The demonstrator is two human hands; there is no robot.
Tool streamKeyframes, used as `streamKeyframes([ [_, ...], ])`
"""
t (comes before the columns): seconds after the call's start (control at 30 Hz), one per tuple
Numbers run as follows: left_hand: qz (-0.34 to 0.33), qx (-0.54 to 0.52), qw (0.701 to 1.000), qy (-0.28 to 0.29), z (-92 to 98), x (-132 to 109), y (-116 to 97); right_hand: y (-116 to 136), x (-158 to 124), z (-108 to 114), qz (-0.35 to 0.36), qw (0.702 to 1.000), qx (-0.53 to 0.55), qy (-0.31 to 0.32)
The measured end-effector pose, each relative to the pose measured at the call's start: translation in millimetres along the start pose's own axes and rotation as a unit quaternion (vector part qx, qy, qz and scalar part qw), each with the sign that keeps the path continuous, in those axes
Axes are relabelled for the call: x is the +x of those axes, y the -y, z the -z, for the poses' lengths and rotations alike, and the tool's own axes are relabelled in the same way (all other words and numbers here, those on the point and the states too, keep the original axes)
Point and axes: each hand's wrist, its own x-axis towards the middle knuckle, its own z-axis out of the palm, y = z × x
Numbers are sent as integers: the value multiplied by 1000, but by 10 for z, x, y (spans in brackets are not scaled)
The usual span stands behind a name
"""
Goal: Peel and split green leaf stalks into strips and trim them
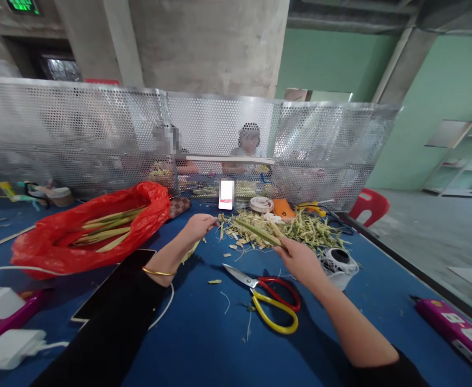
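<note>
The right hand [300,260] is clamped on one green stalk [258,232] above the table's [204,344] middle, its tip over the scrap pile [304,228] by the far edge. The left hand [198,226] curls beside that pile; whether it grips anything cannot be told. One pair of scissors [266,298] lies between the arms, and one red bag [99,226] sits toward the left edge.

A hand-work workshop in a bare industrial hall. A perforated metal screen [99,134] splits a long blue surface [204,344] into stations, and other people [249,142] sit behind it. In front of the screen lie a heap of plant scraps [300,228], scissors [268,298] and a red bag [58,242] of stalks [107,228]. Raw concrete pillars [207,43] rise above the screen.
</note>
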Motion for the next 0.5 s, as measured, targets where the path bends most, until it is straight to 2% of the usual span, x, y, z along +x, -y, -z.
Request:
streamKeyframes([
  [0.1, -4, 11, 999, -44, -97, 113, 59, -29, 21, -26, -27, 998, 50, 7],
  [0.17, -12, 24, 998, -49, -160, 119, 56, -37, 32, -59, -32, 995, 92, 17],
  [0.3, -48, 63, 997, -18, -263, -36, 1, -38, 51, -129, -39, 984, 170, 33],
  [0.4, -58, 77, 995, -32, -281, -191, -54, -29, 57, -142, -49, 976, 208, 35],
  [0.5, -40, 57, 996, -62, -283, -306, -140, -1, 51, -118, -55, 970, 233, 36],
])
